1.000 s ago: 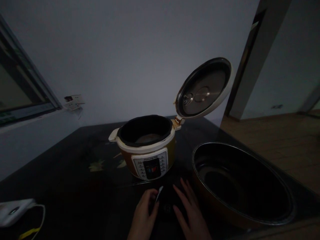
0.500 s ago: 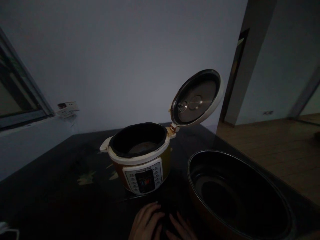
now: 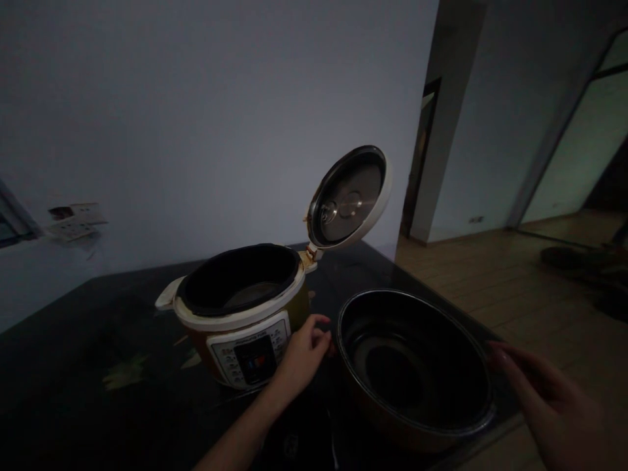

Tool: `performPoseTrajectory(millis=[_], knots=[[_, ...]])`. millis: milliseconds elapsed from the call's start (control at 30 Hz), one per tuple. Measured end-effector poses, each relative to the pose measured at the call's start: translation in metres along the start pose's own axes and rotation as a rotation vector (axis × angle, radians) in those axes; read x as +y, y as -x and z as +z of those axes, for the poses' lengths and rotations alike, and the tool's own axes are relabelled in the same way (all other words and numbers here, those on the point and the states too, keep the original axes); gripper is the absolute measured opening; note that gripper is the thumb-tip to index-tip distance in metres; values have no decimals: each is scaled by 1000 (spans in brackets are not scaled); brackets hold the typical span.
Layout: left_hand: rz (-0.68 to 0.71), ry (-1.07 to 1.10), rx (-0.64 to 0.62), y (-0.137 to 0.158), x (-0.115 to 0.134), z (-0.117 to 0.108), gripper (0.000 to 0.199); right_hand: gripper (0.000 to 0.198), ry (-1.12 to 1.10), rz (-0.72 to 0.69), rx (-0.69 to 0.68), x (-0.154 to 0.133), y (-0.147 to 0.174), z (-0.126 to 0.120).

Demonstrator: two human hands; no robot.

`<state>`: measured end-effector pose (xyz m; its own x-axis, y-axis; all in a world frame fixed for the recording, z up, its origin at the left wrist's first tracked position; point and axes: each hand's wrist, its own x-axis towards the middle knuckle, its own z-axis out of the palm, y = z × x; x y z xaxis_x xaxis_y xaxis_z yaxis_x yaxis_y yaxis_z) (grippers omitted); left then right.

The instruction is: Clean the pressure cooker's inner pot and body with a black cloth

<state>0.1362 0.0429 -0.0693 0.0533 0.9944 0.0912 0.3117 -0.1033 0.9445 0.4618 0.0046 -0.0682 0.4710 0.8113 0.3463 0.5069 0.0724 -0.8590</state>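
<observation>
A black-lined inner pot (image 3: 377, 409) with a reddish-brown outside stands on the dark table, between my two hands. My left hand (image 3: 305, 350) is just left of its rim, fingers loosely curled and apart, holding nothing. On the other side my right hand (image 3: 549, 392) reaches toward the right rim, thumb and fingers apart; whether its fingertips touch the rim I cannot tell. Left of the pot stands an electric pressure cooker (image 3: 220, 324) with a white rim and a front control panel. Its hinged lid (image 3: 349, 196) is raised, tilted to the right, and my left forearm passes in front of its lower right side.
The dark table (image 3: 63, 353) has pale worn patches left of the cooker. A pale wall rises behind it, with wall sockets (image 3: 76, 219) at the left. Beyond the table's right edge lies a tiled floor (image 3: 456, 268).
My hands were together near the front of the table; they have parted to either side of the inner pot. The view has turned right, and the pot appears shifted left.
</observation>
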Motion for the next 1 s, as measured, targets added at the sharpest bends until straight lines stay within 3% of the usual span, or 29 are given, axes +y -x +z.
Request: performPoseTrajectory(millis=[100,167,300,433,700,1000], knots=[[-113,142,-66,-16,-10,6,28,50,6,96,-9,10,-25,6],[-122,189,-28,-21,-12,12,33,56,-30,146,-52,19,-30,11],[-74,318,98,-19,-14,27,40,56,-161,182,-150,33,-22,24],[-60,447,98,-7,-20,44,52,56,-291,225,-138,31,0,34],[-50,376,69,8,-14,55,70,70,-181,227,-85,19,32,30],[-48,423,41,8,-7,59,73,59,-97,152,-165,41,33,22]])
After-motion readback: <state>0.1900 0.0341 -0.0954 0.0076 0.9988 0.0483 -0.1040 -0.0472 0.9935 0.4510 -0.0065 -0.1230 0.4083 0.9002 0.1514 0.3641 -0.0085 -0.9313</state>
